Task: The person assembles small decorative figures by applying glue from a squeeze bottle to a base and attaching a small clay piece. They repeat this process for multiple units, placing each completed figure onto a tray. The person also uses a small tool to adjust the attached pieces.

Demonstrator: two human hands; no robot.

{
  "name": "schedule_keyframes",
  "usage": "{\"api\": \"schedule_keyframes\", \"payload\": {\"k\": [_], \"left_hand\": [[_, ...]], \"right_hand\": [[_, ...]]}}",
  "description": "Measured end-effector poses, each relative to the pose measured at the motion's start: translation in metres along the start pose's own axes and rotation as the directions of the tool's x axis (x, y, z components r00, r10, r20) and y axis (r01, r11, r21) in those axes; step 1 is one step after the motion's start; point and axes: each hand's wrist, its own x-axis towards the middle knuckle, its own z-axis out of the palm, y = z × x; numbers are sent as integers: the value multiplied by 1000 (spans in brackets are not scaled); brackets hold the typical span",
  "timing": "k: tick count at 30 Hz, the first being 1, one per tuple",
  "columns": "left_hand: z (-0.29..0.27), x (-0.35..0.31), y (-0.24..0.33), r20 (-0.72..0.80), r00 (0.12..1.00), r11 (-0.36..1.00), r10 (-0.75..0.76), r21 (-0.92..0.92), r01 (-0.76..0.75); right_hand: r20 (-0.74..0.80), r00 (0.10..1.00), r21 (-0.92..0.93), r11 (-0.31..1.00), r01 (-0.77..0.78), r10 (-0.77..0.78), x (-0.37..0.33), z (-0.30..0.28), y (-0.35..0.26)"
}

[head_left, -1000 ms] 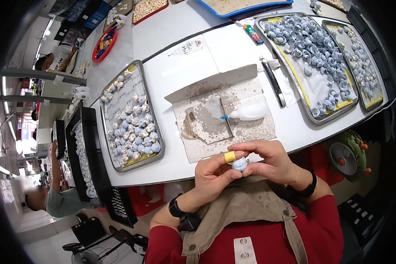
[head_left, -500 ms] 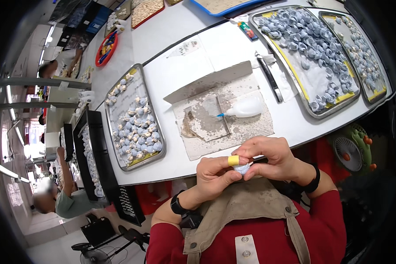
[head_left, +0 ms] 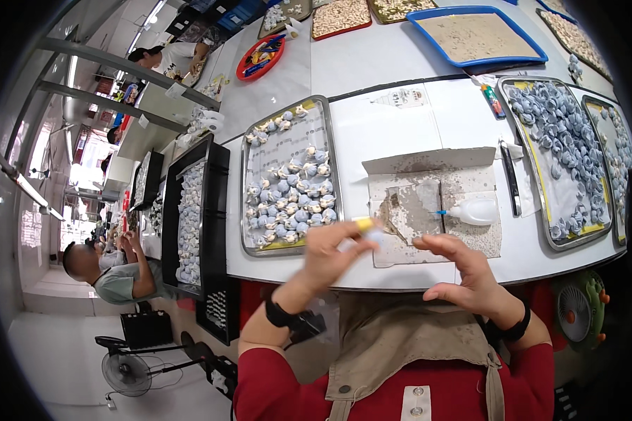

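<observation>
- The left hand (head_left: 330,254) appears to pinch a small blue-grey piece (head_left: 374,237) between thumb and first finger; motion blur hides the exact contact.
- The right hand (head_left: 465,275) is spread, its thumb and fingers apart with nothing between them.
- The piece is over the near side of the table, between the left tray (head_left: 277,152) and the cardboard (head_left: 432,162).
- Judging by its size, it should be light; whether it is stiff or soft, I cannot tell. Its thin-looking folds may dent or crack, so a gentle 2-finger hold around the rounded sides seems safest.
- If the white bottle (head_left: 475,212) holds glue, the piece could be tacky rather than slippery.
- Writing: the paper slip (head_left: 404,97) on the table carries small print, too tiny to read. The left tray's liner has repeated dark marks, also unreadable. The bottle shows no label on its visible side.
</observation>
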Motion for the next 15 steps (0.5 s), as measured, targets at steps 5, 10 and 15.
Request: {"api": "schedule_keyframes", "payload": {"k": [5, 10, 15], "left_hand": [[-153, 41, -116, -454, 861, 602, -228, 629, 491], [-179, 89, -145, -352, 819, 287, -453, 812, 507], [-168, 125, -192, -302, 947, 482, -113, 816, 318]], "right_hand": [[-181, 976, 38, 992, -118, 123, 0, -18, 0], [-317, 942, -49, 990, -131, 108, -7, -28, 1], [-395, 914, -153, 974, -170, 97, -6, -35, -3]]}}
